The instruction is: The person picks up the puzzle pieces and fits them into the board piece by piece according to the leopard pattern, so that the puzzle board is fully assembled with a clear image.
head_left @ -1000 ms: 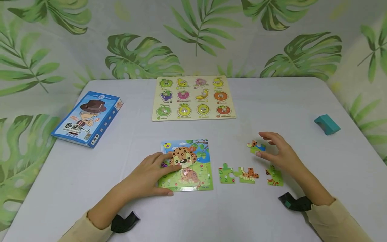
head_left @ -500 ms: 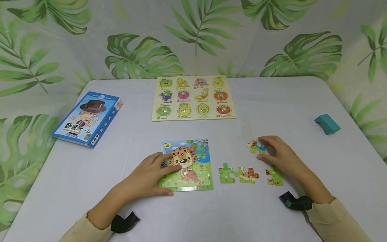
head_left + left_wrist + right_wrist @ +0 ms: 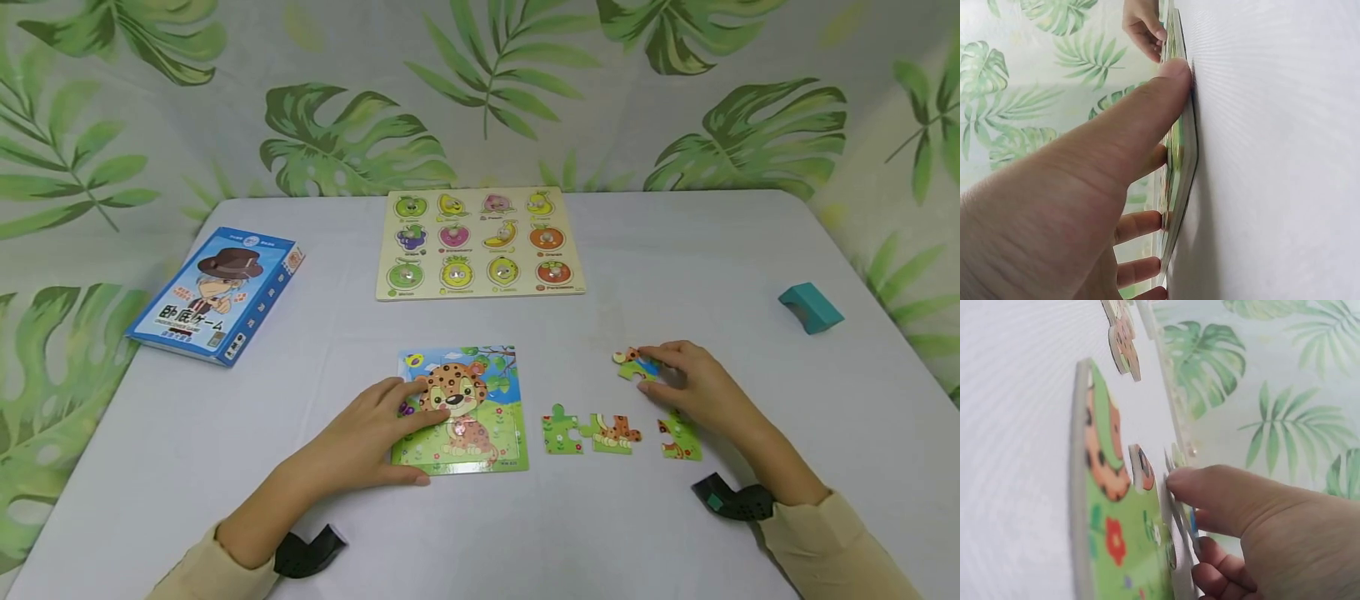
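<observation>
Left hand (image 3: 369, 442) rests, fingers spread, on leopard puzzle (image 3: 474, 417), well short of far edge of bench (image 3: 585, 517); right hand (image 3: 693, 385), nearer right edge, pinches 1 loose piece (image 3: 634, 367), 3 more pieces (image 3: 615, 437) near.

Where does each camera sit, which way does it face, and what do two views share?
Head: worn on the head, facing forward and down at the leopard puzzle; the left hand, right hand and sleeves show.
Left wrist: on that wrist, facing low along the leopard puzzle's edge; both hands show.
Right wrist: on that wrist, facing low across loose puzzle pieces; the right hand shows.
Shared by head and left wrist: leopard puzzle, both hands.
</observation>
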`<state>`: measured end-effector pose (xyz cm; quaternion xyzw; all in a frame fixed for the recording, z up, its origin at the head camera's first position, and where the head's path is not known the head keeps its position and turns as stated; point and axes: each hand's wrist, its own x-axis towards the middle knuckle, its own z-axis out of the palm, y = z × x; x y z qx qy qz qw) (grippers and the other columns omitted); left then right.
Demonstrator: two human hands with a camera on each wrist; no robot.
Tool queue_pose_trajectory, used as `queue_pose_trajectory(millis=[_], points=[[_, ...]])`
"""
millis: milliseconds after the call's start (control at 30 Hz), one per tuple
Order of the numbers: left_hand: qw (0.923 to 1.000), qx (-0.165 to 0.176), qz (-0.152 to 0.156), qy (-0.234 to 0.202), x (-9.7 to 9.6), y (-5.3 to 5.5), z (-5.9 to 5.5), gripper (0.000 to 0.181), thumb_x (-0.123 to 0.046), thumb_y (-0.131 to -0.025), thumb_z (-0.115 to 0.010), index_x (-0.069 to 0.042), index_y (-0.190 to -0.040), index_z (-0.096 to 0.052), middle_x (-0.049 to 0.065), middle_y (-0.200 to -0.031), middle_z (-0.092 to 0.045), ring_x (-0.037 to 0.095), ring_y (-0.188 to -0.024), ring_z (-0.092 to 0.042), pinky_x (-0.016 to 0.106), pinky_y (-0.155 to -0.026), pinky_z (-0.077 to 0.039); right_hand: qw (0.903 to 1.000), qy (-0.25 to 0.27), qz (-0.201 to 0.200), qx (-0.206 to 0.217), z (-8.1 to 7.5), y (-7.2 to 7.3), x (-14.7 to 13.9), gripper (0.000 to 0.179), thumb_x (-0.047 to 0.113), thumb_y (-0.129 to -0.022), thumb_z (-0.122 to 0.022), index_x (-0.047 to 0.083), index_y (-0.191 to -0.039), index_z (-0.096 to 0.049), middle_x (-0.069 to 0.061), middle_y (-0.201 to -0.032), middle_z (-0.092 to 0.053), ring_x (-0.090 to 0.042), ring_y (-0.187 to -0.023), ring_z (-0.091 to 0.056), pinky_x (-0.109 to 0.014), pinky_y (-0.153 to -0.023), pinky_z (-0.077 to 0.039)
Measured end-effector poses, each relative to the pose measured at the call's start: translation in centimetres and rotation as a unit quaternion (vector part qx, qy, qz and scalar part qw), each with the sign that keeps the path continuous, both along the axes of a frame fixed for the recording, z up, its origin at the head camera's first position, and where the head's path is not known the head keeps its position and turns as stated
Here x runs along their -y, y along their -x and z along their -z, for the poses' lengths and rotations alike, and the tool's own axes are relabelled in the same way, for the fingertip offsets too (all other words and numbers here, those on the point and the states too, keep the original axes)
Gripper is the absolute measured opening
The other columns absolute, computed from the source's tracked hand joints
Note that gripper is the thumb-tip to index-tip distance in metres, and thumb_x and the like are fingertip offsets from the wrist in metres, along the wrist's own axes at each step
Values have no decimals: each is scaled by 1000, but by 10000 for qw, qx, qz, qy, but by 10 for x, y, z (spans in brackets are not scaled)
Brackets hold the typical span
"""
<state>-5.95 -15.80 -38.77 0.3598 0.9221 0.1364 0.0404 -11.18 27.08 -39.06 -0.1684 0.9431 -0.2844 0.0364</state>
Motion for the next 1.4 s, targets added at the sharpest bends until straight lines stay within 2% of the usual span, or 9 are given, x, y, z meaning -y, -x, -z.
queue_pose_trajectory(millis=[167, 333, 433, 600, 767, 900, 1067, 1267, 1400], points=[[10000, -71, 27, -55, 0, 0, 1, 71, -67, -70, -58, -30, -130, -49, 10, -139, -31, 35, -121, -30, 47, -98, -29, 9996, 137, 18, -265, -3, -3, 5, 47, 18, -78, -71, 0, -119, -56, -15, -103, -53, -31, -98, -47, -51, -80, -40], [9998, 183, -58, -115, -2, 0, 1, 70, -63, -71, -61, -28, -130, -48, 9, -140, -27, 27, -126, -26, 42, -98, -31, 9977, 498, -86, -447, -15, -9, 21, 47, 13, -76, -72, 3, -119, -56, -10, -106, -52, -28, -101, -47, -51, -81, -42], [9991, 384, -40, -175, -4, -1, 0, 70, -58, -73, -63, -25, -132, -46, 9, -142, -25, 25, -129, -22, 41, -98, -32, 9948, 677, -306, -691, -21, -13, 35, 47, 11, -74, -73, 5, -119, -57, -8, -107, -52, -25, -101, -48, -47, -80, -44], [9989, 367, 252, -157, -8, -1, -1, 71, -53, -76, -62, -14, -132, -44, 5, -142, -28, 25, -132, -18, 40, -103, -24, 9884, 819, -802, -996, -28, -19, 66, 49, 12, -72, -75, 9, -118, -59, -2, -105, -52, -17, -101, -47, -36, -80, -44], [9986, 349, 367, -159, -12, -2, -4, 71, -53, -78, -59, -10, -132, -43, 3, -141, -32, 21, -131, -22, 38, -106, -14, 9825, 947, -1353, -865, -25, -22, 98, 48, 16, -72, -76, 11, -117, -60, 1, -103, -51, -15, -100, -46, -31, -81, -44], [9988, 213, 354, -267, -14, -1, -3, 68, -53, -79, -58, -11, -131, -44, 2, -138, -36, 20, -128, -27, 41, -105, -17, 9812, 773, -1653, -621, -21, -23, 119, 47, 19, -74, -74, 11, -118, -59, -1, -104, -50, -17, -99, -44, -33, -80, -44], [9995, 9, 268, -138, -17, 1, 1, 69, -57, -80, -54, -18, -136, -39, -2, -135, -38, 19, -124, -31, 41, -100, -24, 9803, 556, -1845, -436, -10, -21, 135, 46, 23, -77, -72, 12, -120, -59, -2, -107, -49, -17, -98, -43, -31, -76, -43], [9994, -227, 273, 54, -22, 5, 2, 75, -62, -78, -52, -24, -140, -33, -1, -127, -41, 21, -114, -37, 41, -89, -31, 9750, 276, -2131, -570, -1, -14, 149, 43, 22, -78, -70, 10, -118, -60, 0, -103, -50, -16, -94, -43, -30, -78, -40], [9992, -254, 288, 102, -22, 7, 0, 76, -64, -76, -53, -25, -139, -35, 0, -125, -39, 21, -111, -37, 40, -86, -32, 9745, 108, -2180, -521, -4, -10, 156, 41, 21, -77, -70, 9, -116, -62, 1, -99, -51, -15, -88, -43, -29, -75, -38]])
